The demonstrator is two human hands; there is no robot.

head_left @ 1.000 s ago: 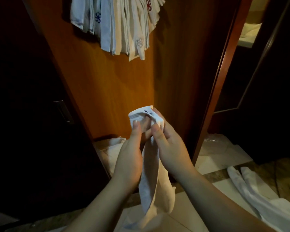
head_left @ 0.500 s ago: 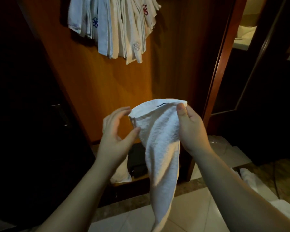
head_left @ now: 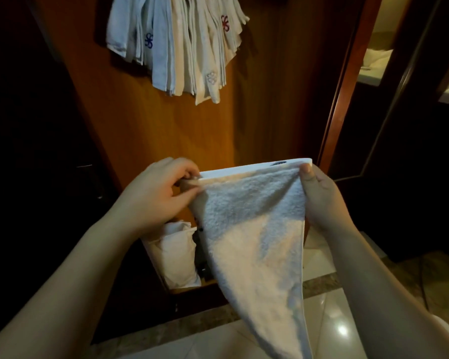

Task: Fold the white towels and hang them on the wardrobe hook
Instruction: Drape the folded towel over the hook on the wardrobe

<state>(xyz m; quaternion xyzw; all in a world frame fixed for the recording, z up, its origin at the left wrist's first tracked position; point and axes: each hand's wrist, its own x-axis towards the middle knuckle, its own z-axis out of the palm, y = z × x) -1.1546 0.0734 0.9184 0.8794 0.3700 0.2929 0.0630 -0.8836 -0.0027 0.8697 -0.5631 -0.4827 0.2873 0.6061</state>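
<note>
White towel (head_left: 252, 229), head view: looped terry cloth with a smooth flat hem along its upper edge, stretched level between my two hands and narrowing to a point that hangs toward 6 o'clock over the glossy floor tiles (head_left: 335, 322). A small dark mark sits on the hem near its right end. My left hand (head_left: 153, 193), at 9 o'clock of the cloth, pinches the left corner between thumb and curled fingers. My right hand (head_left: 319, 193), at 3 o'clock, grips the right corner, thumb on the near face and fingers hidden behind. At 12 o'clock a bundle of hung towels (head_left: 182, 45), folded into narrow strips, some with blue or red embroidered motifs, fans down the varnished wardrobe panel (head_left: 166, 130). Below my left hand lies a crumpled white cloth bag (head_left: 176, 255).
</note>
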